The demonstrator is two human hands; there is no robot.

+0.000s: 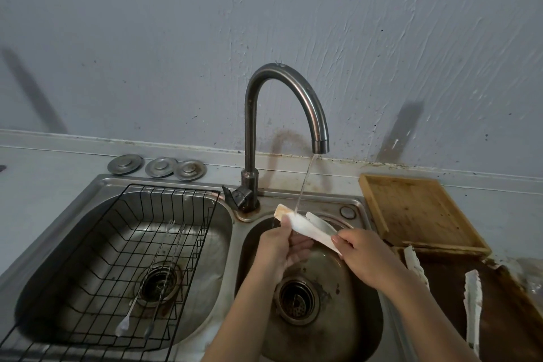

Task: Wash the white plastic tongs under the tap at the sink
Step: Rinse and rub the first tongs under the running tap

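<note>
Tongs: the white tongs (305, 228) sit over the right sink bowl (367, 297), their far end under the stream (304, 185) from the tap (282, 114).
Left hand: the left hand (280, 247) grips the tongs near the wet end.
Right hand: the right hand (364, 256) pinches the near end.
Doing it well: probably best to turn the tongs so water reaches both arms and the brownish stain at the tip, rubbing with the fingers.
Left bowl: a black wire rack (123, 267) holds slim metal utensils (158, 282).
Right bowl: only a drain strainer (296, 300) shows.
Counter: a wooden tray (417, 211) and more white tongs (473, 306) lie right of the sink.
</note>
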